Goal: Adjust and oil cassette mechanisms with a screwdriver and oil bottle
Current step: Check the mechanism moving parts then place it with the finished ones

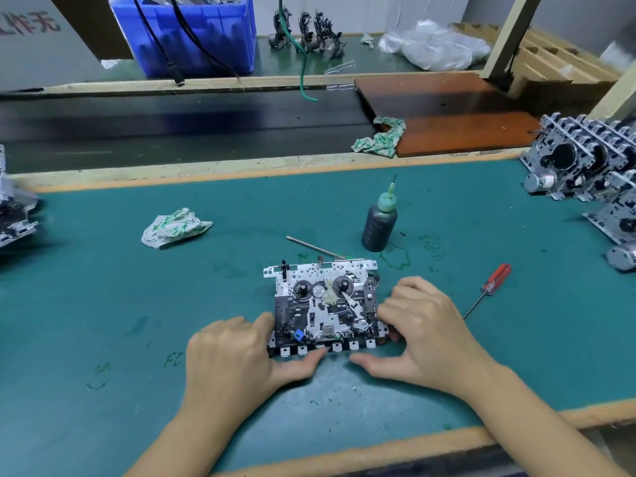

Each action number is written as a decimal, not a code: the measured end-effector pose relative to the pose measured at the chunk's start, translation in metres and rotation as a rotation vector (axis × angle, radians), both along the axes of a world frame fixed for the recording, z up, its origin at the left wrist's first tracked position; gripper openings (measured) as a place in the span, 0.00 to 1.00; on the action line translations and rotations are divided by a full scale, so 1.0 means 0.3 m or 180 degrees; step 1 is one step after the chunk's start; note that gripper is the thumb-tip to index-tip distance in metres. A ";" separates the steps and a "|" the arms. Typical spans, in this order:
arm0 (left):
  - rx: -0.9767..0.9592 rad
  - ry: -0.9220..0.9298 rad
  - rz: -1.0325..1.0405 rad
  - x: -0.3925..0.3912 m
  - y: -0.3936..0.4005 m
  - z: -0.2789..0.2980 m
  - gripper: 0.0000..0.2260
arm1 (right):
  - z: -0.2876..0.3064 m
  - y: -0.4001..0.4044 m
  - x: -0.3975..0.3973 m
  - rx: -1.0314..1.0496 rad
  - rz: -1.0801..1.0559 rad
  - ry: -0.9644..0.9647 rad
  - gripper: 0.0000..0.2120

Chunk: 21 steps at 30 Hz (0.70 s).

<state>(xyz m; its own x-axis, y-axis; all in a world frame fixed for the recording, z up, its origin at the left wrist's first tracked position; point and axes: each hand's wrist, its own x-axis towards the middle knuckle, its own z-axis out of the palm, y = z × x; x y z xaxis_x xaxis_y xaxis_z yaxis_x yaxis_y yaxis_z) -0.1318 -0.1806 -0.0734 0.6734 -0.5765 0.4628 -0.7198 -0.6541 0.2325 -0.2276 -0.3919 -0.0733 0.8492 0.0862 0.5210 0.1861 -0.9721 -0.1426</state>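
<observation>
- Cassette mechanism (325, 306) flat on the green mat (103, 304), held from both sides.
- Left hand (234, 352) at its left edge, fingers curled against the side, thumb stretched along the near edge under the row of white tabs.
- Right hand (423, 328) at its right edge, fingers bent over the near right corner, thumb pointing in along the near edge toward the other thumb.
- Thumb tips close together, not touching.
- Two black reel hubs on top of the mechanism, beyond the fingers; small blue part near the left thumb.
- Red-handled screwdriver (488, 289) lying on the mat just right of the right hand, not touched.
- Dark oil bottle (380, 225) with a green needle cap standing upright beyond the mechanism, a bit to the right of the grip.
- Thin metal rod (313, 247) lying between the bottle and the far edge of the mechanism.
- Crumpled white and green rag (173, 227) well to the left and beyond the left hand.
- Stack of more cassette mechanisms (585, 160) far off to the right.
- Blue bin (192, 32) far back on the left, past the dark belt (172, 125).
</observation>
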 end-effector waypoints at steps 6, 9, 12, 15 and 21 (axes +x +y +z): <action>-0.0061 0.0290 -0.0271 0.018 0.004 0.008 0.32 | -0.002 0.023 0.000 -0.0041 -0.0200 -0.0080 0.26; -0.0087 0.0582 -0.0481 0.022 0.011 0.017 0.33 | -0.001 0.017 -0.004 0.0027 -0.0240 -0.0063 0.25; -0.0090 0.0621 -0.0824 0.019 0.019 0.015 0.31 | 0.004 0.020 -0.006 0.0115 -0.0417 0.0011 0.27; -0.0196 0.0572 -0.0844 0.018 0.018 0.020 0.28 | 0.005 0.029 -0.002 0.0232 -0.0542 0.0089 0.27; -0.0136 0.0673 -0.0643 0.025 0.025 0.029 0.33 | 0.025 0.026 -0.010 0.0620 -0.0185 0.0386 0.26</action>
